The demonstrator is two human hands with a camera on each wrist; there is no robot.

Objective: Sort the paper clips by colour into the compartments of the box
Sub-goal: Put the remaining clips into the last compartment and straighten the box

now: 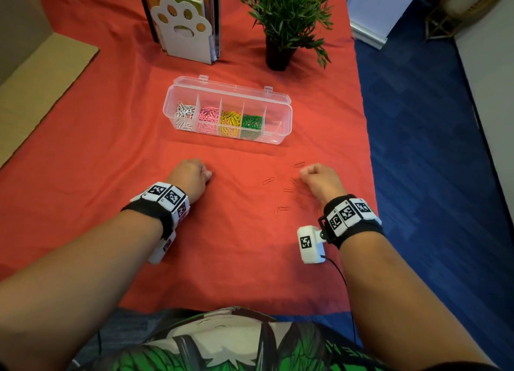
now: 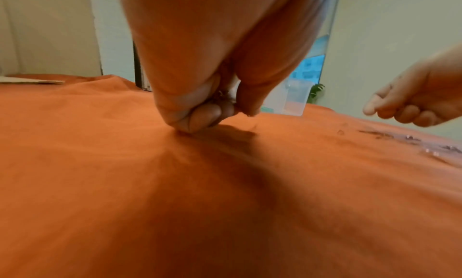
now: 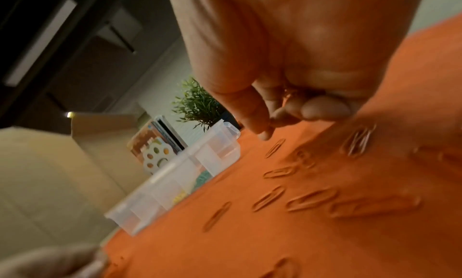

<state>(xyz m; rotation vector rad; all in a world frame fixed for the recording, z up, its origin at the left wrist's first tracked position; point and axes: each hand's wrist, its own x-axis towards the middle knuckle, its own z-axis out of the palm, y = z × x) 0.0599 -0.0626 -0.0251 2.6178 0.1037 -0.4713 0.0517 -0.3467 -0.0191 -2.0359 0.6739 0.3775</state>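
A clear compartment box (image 1: 286,111) lies open on the red cloth, holding white clips (image 1: 184,116), pink clips (image 1: 208,118), yellow clips (image 1: 230,122) and green clips (image 1: 251,123); its rightmost compartment (image 1: 274,128) holds nothing. Several red paper clips (image 1: 268,180) lie loose on the cloth between the hands, seen closer in the right wrist view (image 3: 278,172). My left hand (image 1: 207,173) is a fist on the cloth, with clips (image 2: 223,95) gripped inside the curled fingers. My right hand (image 1: 304,173) is curled over red clips (image 3: 291,92) in its palm, just right of the loose ones.
A paw-shaped white bookend with books (image 1: 183,31) and a potted plant (image 1: 286,17) stand behind the box. Cardboard (image 1: 41,72) lies at the left. The cloth-covered table ends at the right (image 1: 367,148) over blue floor.
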